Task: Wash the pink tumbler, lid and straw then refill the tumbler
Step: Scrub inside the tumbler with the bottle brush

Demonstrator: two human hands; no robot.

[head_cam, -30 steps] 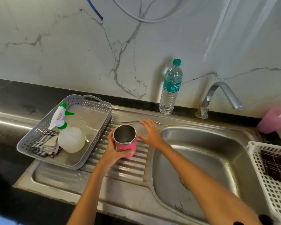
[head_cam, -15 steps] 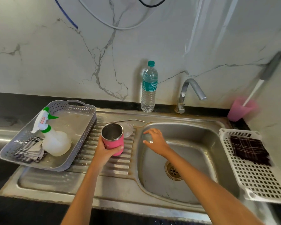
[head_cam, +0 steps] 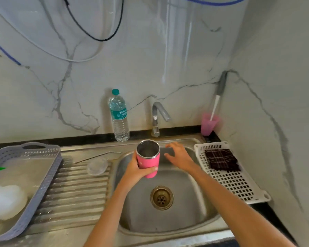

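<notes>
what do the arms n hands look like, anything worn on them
Both arms are bare as far up as the frame shows: no sleeves and no gloves. The left hand and right hand show no rings, and neither wrist shows a watch or bracelet. No markings are visible. The picture is too blurred to tell whether the nails are painted.

Soft, even light, no hard shadows. Pale glare streaks the wall (head_cam: 177, 50) above the tap (head_cam: 158, 114); pink cup (head_cam: 208, 124) right of it is blur-smeared, tumbler (head_cam: 149, 158) below it sharper.

Spray bottle (head_cam: 5, 200) cut by left edge; pink cup (head_cam: 208, 124) blurred; left hand (head_cam: 134, 172) partly covers tumbler (head_cam: 148, 157).
</notes>
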